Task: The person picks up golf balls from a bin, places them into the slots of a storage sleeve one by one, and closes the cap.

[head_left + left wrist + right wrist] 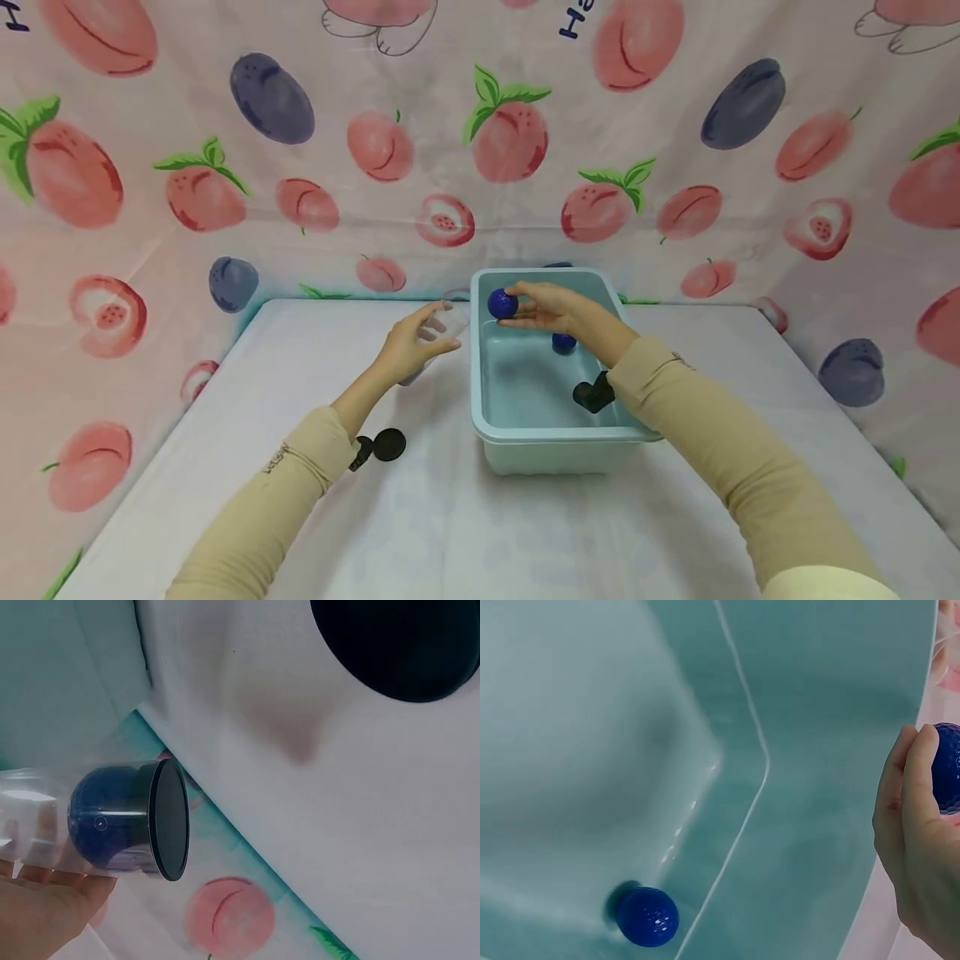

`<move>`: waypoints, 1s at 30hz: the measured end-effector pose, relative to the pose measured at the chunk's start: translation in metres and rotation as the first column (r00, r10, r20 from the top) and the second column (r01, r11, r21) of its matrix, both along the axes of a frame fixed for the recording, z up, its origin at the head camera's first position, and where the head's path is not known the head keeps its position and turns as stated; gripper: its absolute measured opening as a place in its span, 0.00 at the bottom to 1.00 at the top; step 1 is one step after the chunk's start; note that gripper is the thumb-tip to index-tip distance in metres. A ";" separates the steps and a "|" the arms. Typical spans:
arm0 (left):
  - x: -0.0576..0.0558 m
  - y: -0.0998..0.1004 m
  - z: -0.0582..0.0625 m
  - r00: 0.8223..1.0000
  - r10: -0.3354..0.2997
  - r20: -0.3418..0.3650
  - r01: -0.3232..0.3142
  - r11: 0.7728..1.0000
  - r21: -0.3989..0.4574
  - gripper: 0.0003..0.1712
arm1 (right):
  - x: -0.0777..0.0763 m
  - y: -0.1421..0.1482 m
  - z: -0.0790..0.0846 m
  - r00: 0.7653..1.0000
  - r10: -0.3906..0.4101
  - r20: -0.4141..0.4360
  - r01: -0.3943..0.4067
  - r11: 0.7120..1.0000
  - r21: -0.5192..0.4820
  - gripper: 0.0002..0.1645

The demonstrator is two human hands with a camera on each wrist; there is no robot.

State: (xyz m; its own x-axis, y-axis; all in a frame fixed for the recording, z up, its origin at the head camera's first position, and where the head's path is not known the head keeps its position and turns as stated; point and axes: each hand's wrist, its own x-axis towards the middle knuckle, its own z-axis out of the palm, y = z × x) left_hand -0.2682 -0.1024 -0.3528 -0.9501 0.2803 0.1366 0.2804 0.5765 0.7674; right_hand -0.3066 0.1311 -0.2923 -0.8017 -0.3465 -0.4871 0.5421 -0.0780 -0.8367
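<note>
My left hand (405, 343) holds a clear plastic tube (450, 323) beside the bin's left wall. In the left wrist view the tube has a black end cap (172, 819), with a dark blue ball (101, 817) inside against it. Fingers of the left hand (52, 911) wrap the tube's side. Over the light blue bin (555, 434), my right hand (551, 308) pinches a blue golf ball (502, 304) near the left rim. A second blue golf ball (648, 916) lies on the bin floor, partly behind the right wrist in the head view.
Black pieces (592, 395) lie inside the bin, partly covered by the right sleeve. Left of the bin, a round black disc (389, 444) and a smaller black piece (362, 452) lie on the white table (442, 525). A fruit-print cloth (450, 167) hangs behind.
</note>
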 end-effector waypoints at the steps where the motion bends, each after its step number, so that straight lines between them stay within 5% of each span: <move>1: 0.000 0.000 -0.001 1.000 -0.004 -0.001 0.004 1.000 0.002 0.35 | 0.001 -0.001 0.001 1.000 0.009 -0.009 -0.009 1.000 0.005 0.38; 11: 0.000 0.000 -0.002 1.000 -0.007 0.007 0.007 1.000 0.001 0.35 | 0.002 -0.015 0.002 0.996 0.077 -0.049 -0.075 0.996 0.039 0.36; 19: 0.000 0.001 0.001 1.000 -0.002 -0.005 0.002 1.000 -0.007 0.38 | 0.005 -0.021 0.003 0.975 0.155 -0.160 -0.141 0.985 0.098 0.28; 30: -0.001 -0.002 -0.004 1.000 -0.015 0.011 0.015 1.000 -0.013 0.35 | 0.000 -0.008 0.001 0.966 0.165 -0.199 -0.130 0.975 0.181 0.28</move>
